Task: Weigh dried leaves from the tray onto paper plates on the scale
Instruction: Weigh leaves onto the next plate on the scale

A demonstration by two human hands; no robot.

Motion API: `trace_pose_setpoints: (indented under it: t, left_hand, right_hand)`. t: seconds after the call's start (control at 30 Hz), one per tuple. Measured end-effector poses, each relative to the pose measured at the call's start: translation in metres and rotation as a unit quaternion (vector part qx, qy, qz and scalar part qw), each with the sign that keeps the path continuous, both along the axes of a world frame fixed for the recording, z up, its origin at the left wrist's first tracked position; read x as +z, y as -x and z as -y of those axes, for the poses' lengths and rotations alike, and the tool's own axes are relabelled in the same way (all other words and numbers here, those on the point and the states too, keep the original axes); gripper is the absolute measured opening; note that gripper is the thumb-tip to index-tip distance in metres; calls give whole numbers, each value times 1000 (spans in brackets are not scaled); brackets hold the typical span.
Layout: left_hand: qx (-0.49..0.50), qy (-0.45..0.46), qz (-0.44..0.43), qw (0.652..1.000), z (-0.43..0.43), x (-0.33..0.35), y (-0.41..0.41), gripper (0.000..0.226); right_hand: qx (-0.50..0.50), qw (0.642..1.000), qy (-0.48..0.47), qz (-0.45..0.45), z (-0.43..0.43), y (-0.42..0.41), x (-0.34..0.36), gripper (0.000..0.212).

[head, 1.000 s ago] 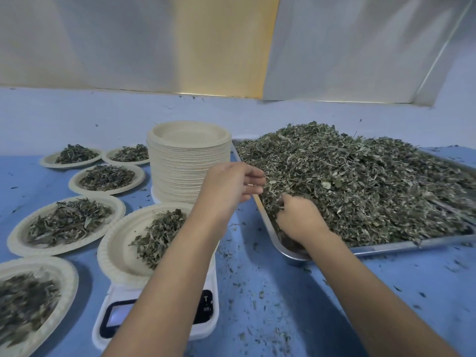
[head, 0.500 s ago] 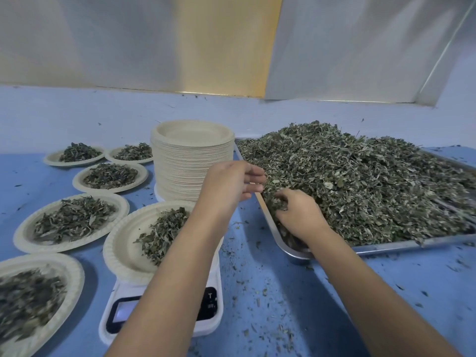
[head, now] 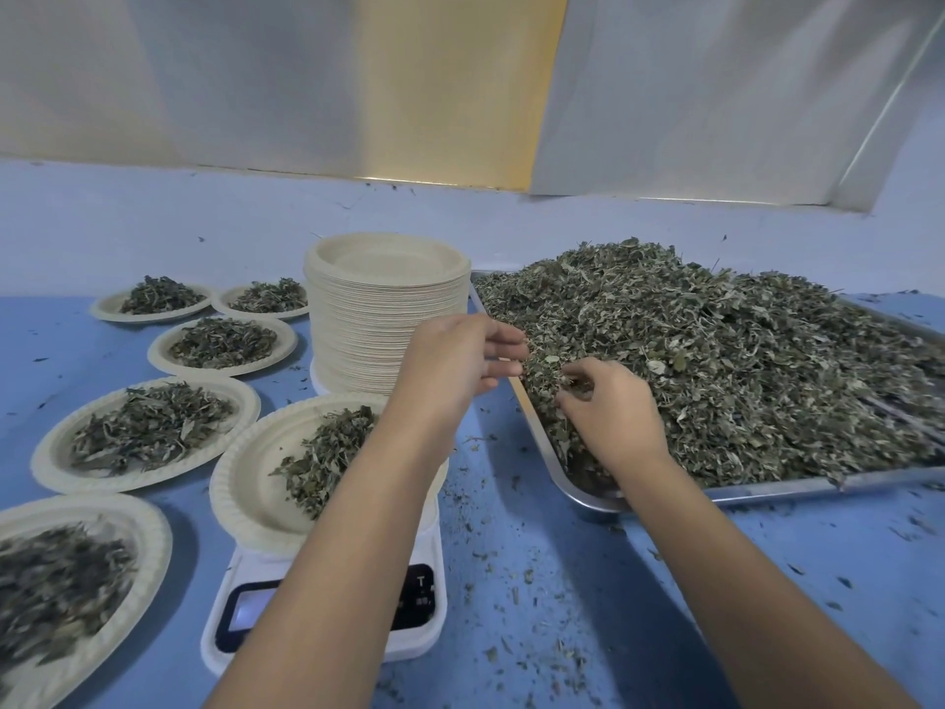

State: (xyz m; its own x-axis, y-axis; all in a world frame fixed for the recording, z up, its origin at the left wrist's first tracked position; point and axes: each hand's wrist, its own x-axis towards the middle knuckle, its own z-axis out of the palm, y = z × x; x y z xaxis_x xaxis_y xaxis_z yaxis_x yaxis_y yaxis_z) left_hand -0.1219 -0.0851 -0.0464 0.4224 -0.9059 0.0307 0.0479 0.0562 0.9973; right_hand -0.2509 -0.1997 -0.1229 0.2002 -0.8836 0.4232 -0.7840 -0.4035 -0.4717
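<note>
I have my right hand (head: 608,411) pinching dried green leaves (head: 716,360) in the shiny metal tray (head: 767,487), my left hand (head: 455,360) half-curled with contents unclear, and the round beige paper plate (head: 245,483) on the white digital scale (head: 424,637) lies at eight o'clock, nearer the left.

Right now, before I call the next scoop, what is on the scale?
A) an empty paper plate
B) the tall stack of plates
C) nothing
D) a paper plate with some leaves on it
D: the paper plate resting on the scale holds a small heap of dried leaves.
</note>
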Motion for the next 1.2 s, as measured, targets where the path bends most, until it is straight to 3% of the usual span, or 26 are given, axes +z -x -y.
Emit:
trace_pose_setpoints:
  t: [0.17, 0.27, 0.43, 0.57, 0.73, 0.83, 0.97, 1.2]
  left_hand:
    - [-1, -1, 7, 1000, 0, -1, 0, 27]
    - [-1, 1, 9, 1000, 1, -2, -1, 28]
    - [7, -5, 3, 1000, 5, -8, 1, 30]
    - [30, -28, -68, 997, 13, -20, 4, 19]
    - [7, -52, -180, 982, 15, -28, 1, 22]
    - [4, -29, -196, 980, 15, -22, -8, 23]
    - [33, 9, -196, 980, 6, -6, -33, 25]
    - [119, 24, -146, 982, -26, -6, -91, 21]
  right_hand:
    - [-3, 990, -81, -119, -3, -2, -2, 42]
    - [2, 989, -84, -120, -2, -3, -2, 38]
    - [-16, 1000, -21, -14, -1, 3, -2, 28]
    - [-15, 991, -23, 134, 2, 6, 1, 22]
    - [9, 951, -74, 301, -7, 9, 18, 29]
    - [68, 916, -104, 381, -17, -3, 34, 33]
    - [151, 886, -114, 423, -37, -30, 59, 30]
    - [265, 884, -152, 354, -70, -91, 63, 23]
